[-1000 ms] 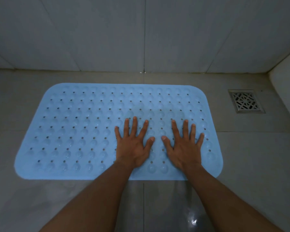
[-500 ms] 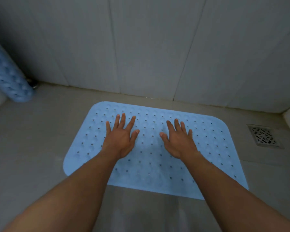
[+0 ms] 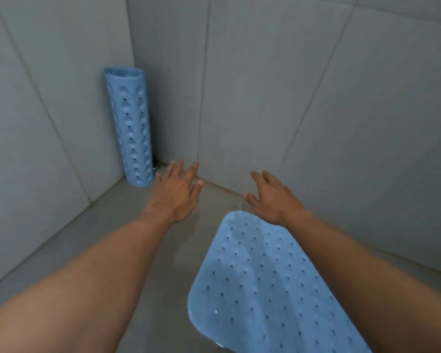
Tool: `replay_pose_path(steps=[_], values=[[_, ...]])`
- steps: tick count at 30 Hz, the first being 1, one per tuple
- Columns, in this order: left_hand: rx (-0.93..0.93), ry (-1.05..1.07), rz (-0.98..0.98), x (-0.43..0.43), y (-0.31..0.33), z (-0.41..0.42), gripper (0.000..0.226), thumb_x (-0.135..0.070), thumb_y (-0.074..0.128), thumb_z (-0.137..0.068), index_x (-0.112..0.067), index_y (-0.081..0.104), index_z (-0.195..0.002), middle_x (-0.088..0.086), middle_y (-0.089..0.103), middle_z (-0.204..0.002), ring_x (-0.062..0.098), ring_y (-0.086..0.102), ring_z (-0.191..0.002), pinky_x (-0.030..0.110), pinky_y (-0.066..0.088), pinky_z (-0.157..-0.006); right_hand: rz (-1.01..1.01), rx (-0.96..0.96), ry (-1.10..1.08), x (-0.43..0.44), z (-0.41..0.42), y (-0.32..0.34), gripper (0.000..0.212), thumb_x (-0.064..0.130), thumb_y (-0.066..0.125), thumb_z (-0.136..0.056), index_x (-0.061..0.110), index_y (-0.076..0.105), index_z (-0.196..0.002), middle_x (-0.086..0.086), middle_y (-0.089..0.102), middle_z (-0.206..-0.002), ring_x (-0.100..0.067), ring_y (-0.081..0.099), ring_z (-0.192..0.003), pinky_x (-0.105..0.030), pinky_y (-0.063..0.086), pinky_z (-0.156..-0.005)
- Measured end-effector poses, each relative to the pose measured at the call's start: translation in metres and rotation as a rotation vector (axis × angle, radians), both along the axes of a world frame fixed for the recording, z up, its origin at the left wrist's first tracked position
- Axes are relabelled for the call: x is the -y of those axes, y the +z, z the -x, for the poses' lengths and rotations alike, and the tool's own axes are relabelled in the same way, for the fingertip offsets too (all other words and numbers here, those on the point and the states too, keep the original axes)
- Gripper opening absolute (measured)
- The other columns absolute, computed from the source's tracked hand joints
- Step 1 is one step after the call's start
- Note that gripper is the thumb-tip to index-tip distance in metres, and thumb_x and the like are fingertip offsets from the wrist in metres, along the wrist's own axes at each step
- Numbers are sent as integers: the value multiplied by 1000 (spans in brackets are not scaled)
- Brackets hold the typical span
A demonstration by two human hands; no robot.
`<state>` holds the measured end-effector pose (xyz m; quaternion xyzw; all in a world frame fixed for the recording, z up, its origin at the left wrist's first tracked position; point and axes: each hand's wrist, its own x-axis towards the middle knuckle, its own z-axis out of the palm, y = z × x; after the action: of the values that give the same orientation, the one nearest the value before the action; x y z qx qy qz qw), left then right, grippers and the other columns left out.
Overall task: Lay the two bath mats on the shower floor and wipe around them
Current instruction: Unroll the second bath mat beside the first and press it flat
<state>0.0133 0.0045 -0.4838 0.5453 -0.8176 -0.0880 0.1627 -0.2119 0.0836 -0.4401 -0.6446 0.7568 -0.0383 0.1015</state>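
A light blue bath mat (image 3: 255, 284) with small holes lies flat on the grey shower floor at the lower right. A second blue mat (image 3: 132, 126), rolled into a tube, stands upright in the far left corner against the tiled walls. My left hand (image 3: 176, 192) is lifted above the bare floor, fingers spread, holding nothing, a short way right of the rolled mat. My right hand (image 3: 273, 197) hovers over the flat mat's far corner, also spread and empty. My right forearm hides the flat mat's right side.
Grey tiled walls (image 3: 265, 85) close in on the left and the back, meeting at the corner behind the rolled mat. Bare grey floor (image 3: 127, 220) stretches between the rolled mat and the flat one. A small metal fitting (image 3: 155, 166) sits at the roll's base.
Both hands have lifted off the flat mat and moved left toward the corner. The view has swung left, bringing the rolled mat fully into sight; the floor drain is out of view.
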Motion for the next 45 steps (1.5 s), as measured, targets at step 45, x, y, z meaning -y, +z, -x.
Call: replay_pose_path(steps=[45], values=[[-1016, 393, -352, 192, 136, -114, 25, -34, 67, -86, -20, 72, -107, 2, 72, -102, 20, 69, -93, 45, 60, -83, 160, 998, 246, 270, -181, 67, 83, 5, 87, -69, 16, 33, -131, 7, 54, -116, -3, 55, -98, -32, 54, -88]])
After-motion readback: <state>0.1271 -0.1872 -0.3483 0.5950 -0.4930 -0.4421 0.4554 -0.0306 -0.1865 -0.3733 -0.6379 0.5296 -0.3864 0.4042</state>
